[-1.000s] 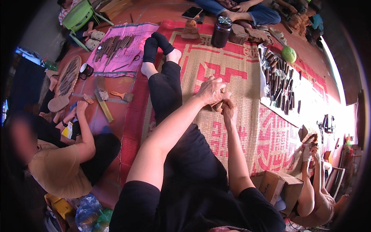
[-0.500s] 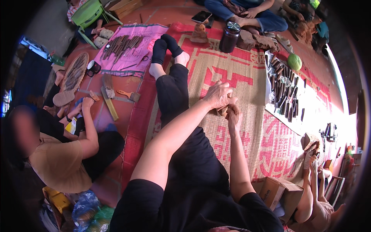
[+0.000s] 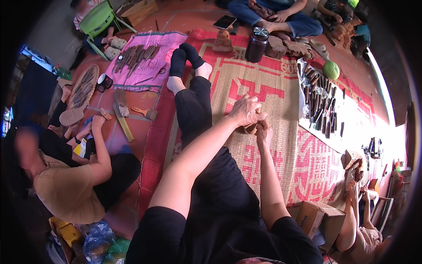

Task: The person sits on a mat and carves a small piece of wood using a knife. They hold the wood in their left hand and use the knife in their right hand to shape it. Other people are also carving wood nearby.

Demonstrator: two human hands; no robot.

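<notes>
Above the straw mat, my two hands meet around a small brown piece, likely wood, mostly hidden by my fingers. My left hand arches over it from the upper left, fingers bent and closed on it. My right hand is closed against its right side. Whether a thin tool sits in the right fist cannot be made out. My outstretched legs in black trousers lie just left of the hands.
Wooden-handled carving tools lie on a white sheet at right, others on a pink cloth. A dark jar and small brown figure stand at the far edge. A co-worker sits left; a cardboard box stands lower right.
My view has shifted slightly, so the surroundings sit a little lower and left. My fingers have moved a little around the brown piece, and more of it shows below the left hand.
</notes>
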